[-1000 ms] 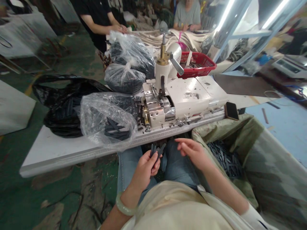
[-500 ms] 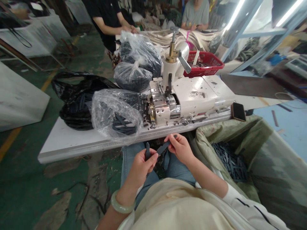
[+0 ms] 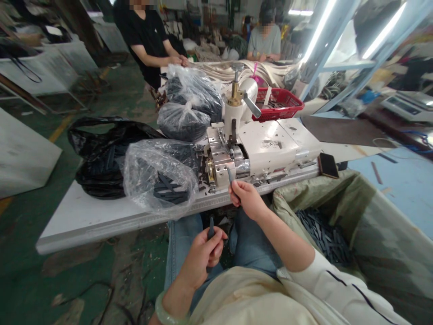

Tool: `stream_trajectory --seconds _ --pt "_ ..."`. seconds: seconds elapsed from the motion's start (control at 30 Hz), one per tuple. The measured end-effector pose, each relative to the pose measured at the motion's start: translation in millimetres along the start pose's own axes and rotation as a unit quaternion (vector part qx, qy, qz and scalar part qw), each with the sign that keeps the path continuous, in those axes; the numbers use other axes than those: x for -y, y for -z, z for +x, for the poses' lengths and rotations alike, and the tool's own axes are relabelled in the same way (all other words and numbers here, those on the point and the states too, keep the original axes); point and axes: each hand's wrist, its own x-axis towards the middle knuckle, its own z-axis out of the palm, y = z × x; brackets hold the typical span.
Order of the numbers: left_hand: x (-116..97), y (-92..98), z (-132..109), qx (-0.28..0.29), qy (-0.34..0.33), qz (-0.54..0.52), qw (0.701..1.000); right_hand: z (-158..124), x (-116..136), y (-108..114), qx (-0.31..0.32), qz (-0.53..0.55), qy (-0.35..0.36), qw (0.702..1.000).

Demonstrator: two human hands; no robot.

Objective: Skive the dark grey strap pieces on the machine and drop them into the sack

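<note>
My right hand (image 3: 246,197) is closed on a dark grey strip (image 3: 230,176), whose free end points up toward the front of the cream-coloured machine (image 3: 270,146). Lower and to the left, my left hand (image 3: 206,248) is closed around another dark strip (image 3: 211,225), with one end standing out above the thumb. Metal plates and a roller show at the machine's left end, just beyond my right hand. Left of it lies an open clear plastic bag (image 3: 158,176) with dark strips inside.
A black plastic bag (image 3: 111,176) lies at the left of the white table (image 3: 64,225). Tied bags (image 3: 184,119) and a red basket (image 3: 287,110) stand behind. At right are a phone (image 3: 328,165) and a green sack (image 3: 365,203) holding strips. Two people work beyond.
My right hand has moved up and away from the left, carrying a strip toward the machine. My left hand stays low with its strip. The view has tilted up slightly.
</note>
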Motion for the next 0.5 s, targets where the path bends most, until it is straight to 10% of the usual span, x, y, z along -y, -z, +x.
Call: stream_trajectory --seconds 0.5 --pt "1 11.6 1 -0.043 0.006 -0.017 0.999 60 31 8 -0.160 0.075 -0.020 0.984"
